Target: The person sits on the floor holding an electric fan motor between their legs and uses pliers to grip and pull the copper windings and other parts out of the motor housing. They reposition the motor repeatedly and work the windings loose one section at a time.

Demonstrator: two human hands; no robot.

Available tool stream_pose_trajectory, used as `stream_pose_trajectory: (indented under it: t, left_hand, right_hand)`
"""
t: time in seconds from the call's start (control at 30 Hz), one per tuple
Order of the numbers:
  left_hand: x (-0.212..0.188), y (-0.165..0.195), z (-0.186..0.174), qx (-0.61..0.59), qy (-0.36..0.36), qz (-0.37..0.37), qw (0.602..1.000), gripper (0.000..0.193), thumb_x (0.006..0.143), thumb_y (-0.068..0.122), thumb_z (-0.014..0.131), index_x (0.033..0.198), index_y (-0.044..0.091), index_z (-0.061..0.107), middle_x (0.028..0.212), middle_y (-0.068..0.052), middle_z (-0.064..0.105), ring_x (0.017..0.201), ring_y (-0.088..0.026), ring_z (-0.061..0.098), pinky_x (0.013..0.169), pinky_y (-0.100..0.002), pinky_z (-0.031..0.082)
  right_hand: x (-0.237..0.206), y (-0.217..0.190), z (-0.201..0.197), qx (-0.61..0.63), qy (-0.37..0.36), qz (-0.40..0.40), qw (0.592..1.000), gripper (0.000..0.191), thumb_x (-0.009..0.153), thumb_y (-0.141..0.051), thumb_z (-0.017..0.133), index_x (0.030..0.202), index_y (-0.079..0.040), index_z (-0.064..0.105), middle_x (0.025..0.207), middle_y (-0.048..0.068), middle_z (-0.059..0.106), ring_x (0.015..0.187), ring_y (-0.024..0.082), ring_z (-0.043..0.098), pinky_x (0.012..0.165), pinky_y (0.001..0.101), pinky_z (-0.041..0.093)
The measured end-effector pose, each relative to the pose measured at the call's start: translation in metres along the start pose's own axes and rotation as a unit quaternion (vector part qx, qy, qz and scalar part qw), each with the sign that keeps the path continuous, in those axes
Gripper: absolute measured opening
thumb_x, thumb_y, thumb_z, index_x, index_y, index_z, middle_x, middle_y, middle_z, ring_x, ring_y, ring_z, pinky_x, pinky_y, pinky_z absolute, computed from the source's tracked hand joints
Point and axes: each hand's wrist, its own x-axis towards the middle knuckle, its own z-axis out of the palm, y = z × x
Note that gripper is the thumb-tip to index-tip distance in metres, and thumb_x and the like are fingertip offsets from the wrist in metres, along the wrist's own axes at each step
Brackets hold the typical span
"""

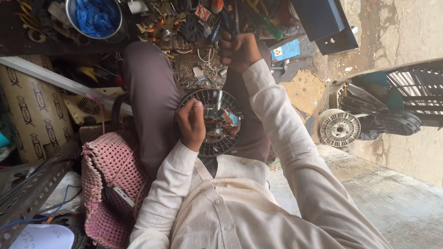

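Observation:
A round dark motor housing (210, 150) with ribbed vents and copper windings lies in my lap on grey trousers. My left hand (191, 125) rests on its left side, fingers curled over the windings, holding it steady. My right hand (238, 50) reaches forward into a heap of tools (184, 25). Its fist is closed around a thin dark tool (236, 18) that stands up out of the hand. I cannot tell what kind of tool it is.
A steel bowl holding blue plastic (94, 18) sits at the top left. A pink woven bag (110, 184) lies by my left knee, beside a perforated metal angle (27, 196) and a printed cardboard box (27, 110). A second round motor part (340, 129) lies on the concrete at right.

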Motion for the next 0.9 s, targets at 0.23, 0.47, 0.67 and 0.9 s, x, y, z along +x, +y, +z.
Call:
stream_pose_trajectory:
  t: [0.23,0.47,0.67,0.9]
  left_hand:
    - [0.008,0.009,-0.009,-0.032,-0.059,-0.048,0.997,0.036,0.108,0.023,0.051,0.079,0.002,0.044,0.067,0.001,0.039,0.066,-0.007,0.036,0.058,-0.03,0.031]
    - [0.035,0.019,-0.023,-0.032,-0.045,-0.014,0.998,0.017,0.106,0.016,0.06,0.103,0.0,0.063,0.087,-0.001,0.069,0.079,-0.006,0.062,0.072,-0.024,0.049]
    - [0.151,0.018,0.009,-0.177,-0.195,-0.024,0.964,0.022,0.106,0.017,0.057,0.121,0.002,0.057,0.117,-0.003,0.072,0.109,-0.007,0.068,0.096,-0.024,0.052]
    - [0.175,-0.017,0.044,-0.258,-0.223,-0.183,0.922,0.029,0.103,0.021,0.063,0.127,0.005,0.06,0.106,0.0,0.067,0.079,-0.008,0.064,0.07,-0.025,0.053]
  right_hand:
    - [-0.007,-0.007,-0.001,0.036,0.006,-0.018,0.999,0.039,0.058,-0.014,0.054,0.096,-0.012,0.046,0.086,0.003,0.04,0.072,0.017,0.033,0.062,0.0318,0.029]
    - [-0.014,0.003,-0.013,0.032,-0.072,-0.037,0.996,0.049,0.054,-0.014,0.055,0.102,-0.012,0.046,0.09,0.003,0.041,0.077,0.017,0.038,0.066,0.0309,0.032]
    - [-0.017,0.016,-0.031,-0.033,-0.128,-0.003,0.991,0.057,0.047,-0.011,0.056,0.102,-0.012,0.043,0.09,0.003,0.039,0.076,0.016,0.039,0.062,0.0307,0.031]
    - [-0.007,0.02,-0.068,-0.031,-0.146,0.085,0.985,0.056,0.047,-0.01,0.055,0.1,-0.013,0.038,0.089,0.003,0.036,0.075,0.015,0.033,0.063,0.0302,0.025]
